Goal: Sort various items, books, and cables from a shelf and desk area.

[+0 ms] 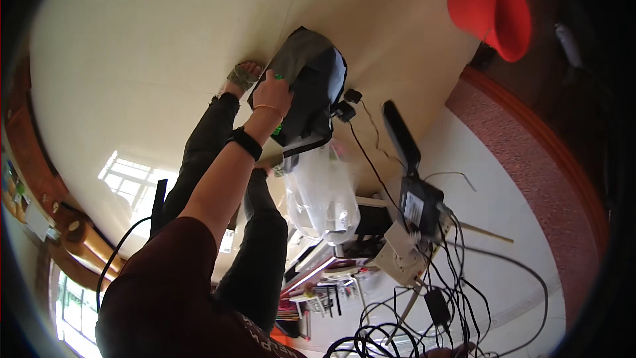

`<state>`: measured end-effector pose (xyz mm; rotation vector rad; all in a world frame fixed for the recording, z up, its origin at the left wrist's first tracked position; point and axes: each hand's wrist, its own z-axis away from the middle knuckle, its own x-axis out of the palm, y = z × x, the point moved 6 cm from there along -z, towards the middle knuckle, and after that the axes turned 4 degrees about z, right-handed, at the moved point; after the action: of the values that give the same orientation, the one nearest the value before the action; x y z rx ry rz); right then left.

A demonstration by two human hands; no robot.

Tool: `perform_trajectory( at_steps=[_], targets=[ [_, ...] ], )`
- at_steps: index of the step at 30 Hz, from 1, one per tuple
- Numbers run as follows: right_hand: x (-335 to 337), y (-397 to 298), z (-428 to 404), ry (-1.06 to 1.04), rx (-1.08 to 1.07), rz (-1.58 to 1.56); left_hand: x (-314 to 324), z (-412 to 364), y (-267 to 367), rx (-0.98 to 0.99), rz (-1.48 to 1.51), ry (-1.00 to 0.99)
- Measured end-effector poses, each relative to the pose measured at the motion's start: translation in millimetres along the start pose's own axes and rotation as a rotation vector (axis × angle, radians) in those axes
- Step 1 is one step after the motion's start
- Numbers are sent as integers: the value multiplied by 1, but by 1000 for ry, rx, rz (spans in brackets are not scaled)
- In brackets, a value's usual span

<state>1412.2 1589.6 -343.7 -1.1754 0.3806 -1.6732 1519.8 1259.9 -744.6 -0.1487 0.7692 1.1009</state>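
Note:
My left hand (272,93), with a dark band on its wrist, is closed on the edge of a black and grey fabric bag (318,79). Small bright green parts show beside the hand. A clear plastic bag (320,194) lies against the fabric bag's lower end. At the bottom edge, what appears to be my right hand (449,352) is mostly cut off beside a tangle of black cables (387,330); its grip is hidden. Above the tangle are a black device with a flat antenna (420,204), a white power strip (397,258) and a black power adapter (437,307).
Two black plug adapters (344,111) on cords are beside the fabric bag. A red bucket (484,15) stands at the upper right, near a reddish raised edge (526,159). Wooden furniture (44,159) lines the left side. Shelves and other items (323,293) appear low in the view.

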Motion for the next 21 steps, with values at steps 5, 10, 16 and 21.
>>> perform_trajectory(
  at_steps=[5, 10, 16, 21],
  targets=[
    [36, -14, 21, -34, -29, 47, 9, -2, -5, 0, 99, 89],
    [61, -17, 36, -80, -42, 86, 10, -7, -16, -35, 134, 44],
    [71, -10, 41, -105, -40, 106, 8, -7, -28, -18, 192, 84],
    [55, 21, 19, -80, 18, 96, 6, -2, -32, -13, 293, 92]
  ],
)
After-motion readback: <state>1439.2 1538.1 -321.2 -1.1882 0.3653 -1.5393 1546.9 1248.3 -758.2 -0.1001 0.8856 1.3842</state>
